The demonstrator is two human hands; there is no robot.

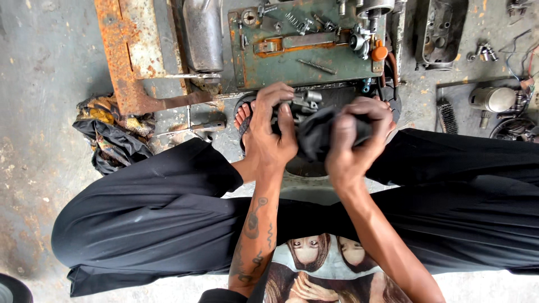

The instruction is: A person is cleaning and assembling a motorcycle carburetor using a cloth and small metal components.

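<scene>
My left hand point(271, 130) grips a small grey metal engine part point(306, 101) from the left, fingers curled over its top. My right hand point(355, 137) is closed on a dark grey rag point(315, 133) and presses it against the same part. Both hands are held above my feet, between my knees in black trousers. Most of the metal part is hidden by the hands and the rag.
A green metal tray point(306, 62) with springs, bolts, an orange cap and small parts lies just beyond the hands. A rusty steel frame point(126, 50) is at the far left, a crumpled dirty cloth point(109, 134) left, a wire brush point(447, 115) and loose parts right.
</scene>
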